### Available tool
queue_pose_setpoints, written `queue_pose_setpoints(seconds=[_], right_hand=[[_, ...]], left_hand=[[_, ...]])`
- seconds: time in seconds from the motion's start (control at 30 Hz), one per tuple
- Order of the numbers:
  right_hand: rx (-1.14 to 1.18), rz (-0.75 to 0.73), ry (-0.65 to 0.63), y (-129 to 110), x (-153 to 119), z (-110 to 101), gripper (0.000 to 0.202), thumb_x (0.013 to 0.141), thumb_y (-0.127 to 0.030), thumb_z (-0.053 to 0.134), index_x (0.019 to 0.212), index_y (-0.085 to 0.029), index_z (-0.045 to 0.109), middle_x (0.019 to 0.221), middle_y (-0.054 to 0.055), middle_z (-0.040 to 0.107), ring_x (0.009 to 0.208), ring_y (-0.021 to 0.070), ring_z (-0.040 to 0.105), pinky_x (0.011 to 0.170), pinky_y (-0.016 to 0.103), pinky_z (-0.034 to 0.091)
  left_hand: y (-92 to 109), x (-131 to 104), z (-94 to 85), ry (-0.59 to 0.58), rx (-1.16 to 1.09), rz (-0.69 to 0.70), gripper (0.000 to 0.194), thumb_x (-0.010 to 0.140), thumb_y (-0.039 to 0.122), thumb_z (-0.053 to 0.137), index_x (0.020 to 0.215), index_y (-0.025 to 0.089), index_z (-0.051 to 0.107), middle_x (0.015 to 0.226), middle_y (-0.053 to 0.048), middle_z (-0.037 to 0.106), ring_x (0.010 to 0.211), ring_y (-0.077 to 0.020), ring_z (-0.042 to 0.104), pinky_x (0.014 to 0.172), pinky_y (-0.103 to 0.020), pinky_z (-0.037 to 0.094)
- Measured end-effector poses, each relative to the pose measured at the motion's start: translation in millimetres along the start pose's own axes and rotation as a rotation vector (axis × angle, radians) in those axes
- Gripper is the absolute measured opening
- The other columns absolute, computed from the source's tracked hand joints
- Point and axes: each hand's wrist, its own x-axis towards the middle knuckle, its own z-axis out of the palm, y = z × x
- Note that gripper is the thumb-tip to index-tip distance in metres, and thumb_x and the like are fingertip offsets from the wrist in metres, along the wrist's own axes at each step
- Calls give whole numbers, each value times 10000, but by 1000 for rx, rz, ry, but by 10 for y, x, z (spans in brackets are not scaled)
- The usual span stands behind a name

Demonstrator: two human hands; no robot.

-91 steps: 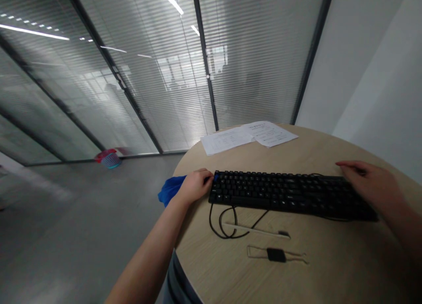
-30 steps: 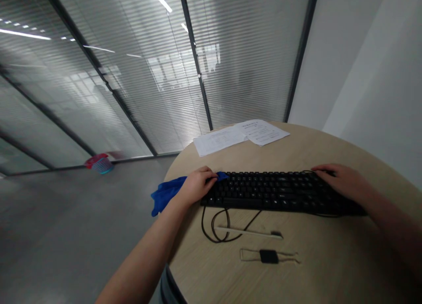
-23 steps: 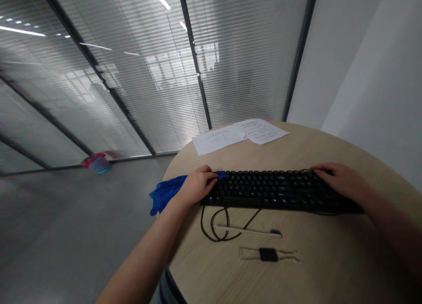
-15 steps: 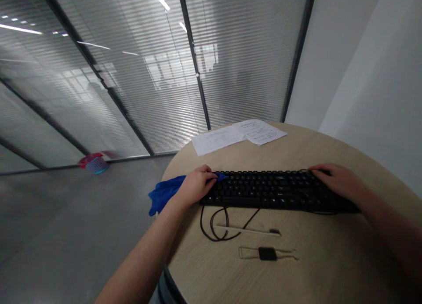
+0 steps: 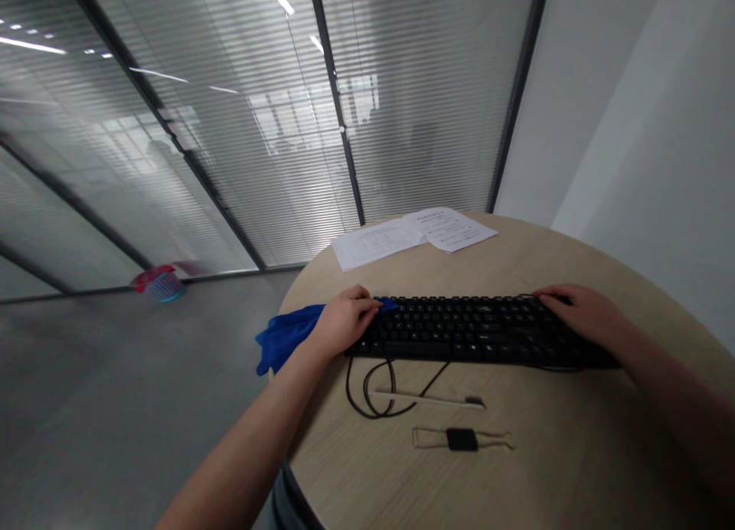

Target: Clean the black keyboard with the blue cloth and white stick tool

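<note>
A black keyboard [image 5: 453, 331] lies lengthwise across the round wooden table [image 5: 534, 484]. My left hand [image 5: 347, 319] is closed on a blue cloth [image 5: 292, 331] at the keyboard's left end. A corner of the cloth pokes past the fingertips onto the keys, and the rest trails left over the table edge. My right hand [image 5: 583, 312] grips the keyboard's far edge near its right end, with the thumb and fingers along that side. The undersides of both hands are hidden.
Nearer me lie a looped black cable [image 5: 367, 415], a thin white brush with a dark tip [image 5: 425, 398] and a wire-handled black binder clip [image 5: 462, 439]. Printed papers [image 5: 379, 243] rest at the far edge. A red and blue basket [image 5: 164, 285] stands on the floor by the glass partition.
The view shifts very slightly, moving everything a little left in the picture. Both hands keep their places on the cloth and the keyboard.
</note>
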Motion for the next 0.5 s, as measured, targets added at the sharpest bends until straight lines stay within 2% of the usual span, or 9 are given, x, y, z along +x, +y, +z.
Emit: queue_pose_setpoints(seconds=[0.2,0.37,0.43,0.5], right_hand=[[55,41,-32,-1,5,-6,376,867,-418,484,998,-214,771,1118,116,722,1046,307,655,958,422,510],[47,58,-56,-15,-3,-15,409,873,-417,463,1044,-204,766,1130,94,719,1060,290,648,995,430,495],[51,57,-64,-15,-2,-14,428,881,-415,450,1064,-187,763,1145,92,716,1081,283,642,1020,439,483],[54,47,-60,-12,0,-12,436,890,-415,445,1072,-176,761,1153,98,714,1086,279,641,1021,439,482]], left_hand=[[79,44,24,-22,43,21,256,959,234,557,1112,220,763,1054,-84,649,954,-219,633,881,-360,530],[116,39,-49,-34,49,36,299,989,334,527,924,202,788,1019,-86,636,914,-205,628,860,-349,526],[123,34,-52,-47,53,42,303,994,339,515,959,212,788,1051,-88,635,938,-209,629,872,-352,524],[130,34,-39,-60,65,31,297,994,343,513,1074,225,774,1090,-94,633,964,-220,630,889,-365,523]])
